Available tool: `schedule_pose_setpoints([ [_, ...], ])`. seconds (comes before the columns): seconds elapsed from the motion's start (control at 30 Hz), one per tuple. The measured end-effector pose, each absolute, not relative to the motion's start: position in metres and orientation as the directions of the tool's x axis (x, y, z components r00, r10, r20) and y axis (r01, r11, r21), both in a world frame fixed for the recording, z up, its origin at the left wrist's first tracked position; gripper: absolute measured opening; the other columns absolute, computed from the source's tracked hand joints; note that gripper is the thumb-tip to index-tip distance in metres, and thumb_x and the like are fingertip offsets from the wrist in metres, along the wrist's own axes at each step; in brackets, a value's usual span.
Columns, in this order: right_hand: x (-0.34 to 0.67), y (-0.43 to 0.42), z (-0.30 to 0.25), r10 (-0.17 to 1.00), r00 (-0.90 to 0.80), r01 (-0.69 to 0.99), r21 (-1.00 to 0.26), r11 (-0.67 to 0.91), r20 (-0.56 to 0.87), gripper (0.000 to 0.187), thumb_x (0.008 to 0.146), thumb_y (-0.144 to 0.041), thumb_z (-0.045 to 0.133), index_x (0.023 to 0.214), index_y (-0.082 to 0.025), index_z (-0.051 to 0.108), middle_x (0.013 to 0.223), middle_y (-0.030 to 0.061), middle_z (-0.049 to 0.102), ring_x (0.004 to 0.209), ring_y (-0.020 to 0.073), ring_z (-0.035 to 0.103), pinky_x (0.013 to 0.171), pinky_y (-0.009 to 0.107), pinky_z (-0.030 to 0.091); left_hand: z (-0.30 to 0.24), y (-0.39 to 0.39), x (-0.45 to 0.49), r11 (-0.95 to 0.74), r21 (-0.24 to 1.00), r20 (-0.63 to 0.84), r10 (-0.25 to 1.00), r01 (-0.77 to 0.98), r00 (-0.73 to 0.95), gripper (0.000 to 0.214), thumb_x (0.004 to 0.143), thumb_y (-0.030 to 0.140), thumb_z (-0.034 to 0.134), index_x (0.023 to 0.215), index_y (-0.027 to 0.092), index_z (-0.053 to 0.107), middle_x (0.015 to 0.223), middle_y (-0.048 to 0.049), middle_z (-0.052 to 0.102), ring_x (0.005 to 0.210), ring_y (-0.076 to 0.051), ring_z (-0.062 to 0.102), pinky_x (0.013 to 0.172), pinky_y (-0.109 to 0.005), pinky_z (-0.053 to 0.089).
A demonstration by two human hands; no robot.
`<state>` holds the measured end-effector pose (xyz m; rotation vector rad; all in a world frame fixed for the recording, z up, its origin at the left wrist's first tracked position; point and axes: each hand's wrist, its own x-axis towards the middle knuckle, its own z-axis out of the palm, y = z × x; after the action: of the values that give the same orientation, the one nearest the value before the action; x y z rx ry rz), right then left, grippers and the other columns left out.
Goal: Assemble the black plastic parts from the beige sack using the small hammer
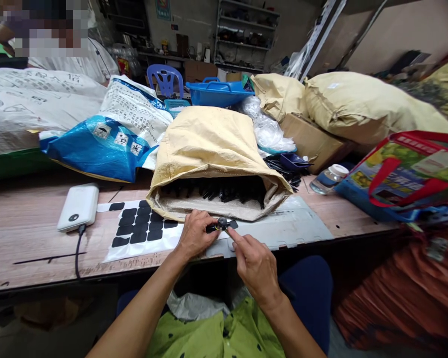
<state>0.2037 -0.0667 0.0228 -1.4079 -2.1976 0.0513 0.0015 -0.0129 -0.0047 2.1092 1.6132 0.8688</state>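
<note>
My left hand [197, 232] is closed on a small black plastic part [221, 224] with a round end, just in front of the sack's mouth. My right hand [257, 262] has its fingers curled, with the index fingertip at the part's round end; whatever it pinches is too small to make out. A tan woven sack [209, 136] lies with its mouth towards me, and many dark pieces [224, 190] show inside. Left of my hands, a white sheet [157, 244] carries rows of black rounded-square stickers [141, 221].
A white power bank [78, 206] with a black cable lies at left. Blue-and-white bags [93, 149] stand behind it. To the right are a lidded clear jar [328, 179], a cardboard box [309, 141] and a red-handled shopping bag [406, 174]. A person works at far left.
</note>
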Motion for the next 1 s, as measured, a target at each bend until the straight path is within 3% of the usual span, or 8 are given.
schedule_pose_setpoints([
  [0.17,0.214,-0.058,0.029,0.869,-0.209,0.873,-0.315,0.372,0.448,0.043,0.102,-0.018,0.046,0.140,-0.028,0.063,0.092,0.0049,0.071,0.085,0.0199,0.064,0.079,0.031,0.043,-0.005,-0.012,0.000,-0.287,0.607,0.241,0.955,0.741,0.173,0.016,0.087,0.033,0.075,0.101,0.025,0.077,0.093,-0.0031,0.070,0.099,-0.024,0.054,0.086,-0.038,0.036],
  [0.4,0.250,-0.012,0.017,0.882,-0.071,0.964,-0.195,0.181,0.465,0.046,0.092,-0.009,0.049,0.129,-0.026,0.071,0.094,0.0077,0.069,0.084,0.0225,0.055,0.075,0.034,0.037,-0.005,-0.012,-0.005,-0.325,0.646,0.236,0.946,0.691,0.224,0.023,0.098,0.039,0.059,0.107,0.026,0.076,0.100,-0.0028,0.071,0.101,-0.023,0.054,0.088,-0.039,0.036],
  [0.53,0.252,-0.002,0.008,0.873,-0.045,0.965,-0.204,0.164,0.485,0.042,0.089,-0.011,0.053,0.123,-0.026,0.073,0.111,0.0114,0.065,0.094,0.0252,0.053,0.076,0.034,0.039,-0.005,-0.012,-0.006,-0.337,0.643,0.238,0.942,0.688,0.238,0.024,0.099,0.037,0.056,0.106,0.027,0.077,0.098,-0.0028,0.072,0.098,-0.022,0.054,0.088,-0.039,0.036],
  [0.63,0.239,-0.006,0.013,0.868,-0.047,0.888,-0.378,0.264,0.495,0.035,0.092,-0.019,0.054,0.122,-0.023,0.073,0.115,0.0125,0.064,0.104,0.0272,0.055,0.083,0.038,0.044,-0.006,-0.012,-0.006,-0.346,0.643,0.245,0.938,0.684,0.245,0.024,0.100,0.035,0.055,0.107,0.027,0.076,0.098,-0.0029,0.072,0.098,-0.023,0.054,0.088,-0.039,0.035],
  [0.7,0.227,-0.010,0.018,0.911,-0.123,0.713,-0.604,0.357,0.393,0.035,0.094,-0.024,0.054,0.125,-0.021,0.071,0.108,0.0105,0.066,0.096,0.0231,0.060,0.080,0.035,0.049,-0.006,-0.012,-0.007,-0.352,0.641,0.246,0.936,0.682,0.251,0.024,0.100,0.036,0.055,0.107,0.028,0.076,0.098,-0.0029,0.071,0.099,-0.023,0.054,0.088,-0.039,0.035],
  [0.8,0.208,-0.013,0.018,0.946,-0.260,0.418,-0.861,0.289,0.191,0.039,0.092,-0.029,0.061,0.128,-0.020,0.067,0.099,0.0058,0.069,0.081,0.0175,0.062,0.066,0.028,0.051,-0.005,-0.012,-0.007,-0.357,0.642,0.241,0.934,0.678,0.264,0.024,0.101,0.036,0.054,0.107,0.027,0.075,0.098,-0.0028,0.071,0.098,-0.023,0.053,0.088,-0.039,0.035],
  [1.0,0.194,-0.013,0.004,0.955,-0.261,0.228,-0.952,0.204,0.142,0.027,0.090,-0.032,0.065,0.114,-0.020,0.069,0.102,0.0041,0.073,0.088,0.0171,0.066,0.078,0.028,0.053,-0.001,-0.015,-0.006,-0.352,0.667,0.248,0.936,0.657,0.251,0.022,0.100,0.035,0.055,0.110,0.026,0.073,0.104,-0.0031,0.073,0.102,-0.024,0.054,0.090,-0.040,0.035],
])
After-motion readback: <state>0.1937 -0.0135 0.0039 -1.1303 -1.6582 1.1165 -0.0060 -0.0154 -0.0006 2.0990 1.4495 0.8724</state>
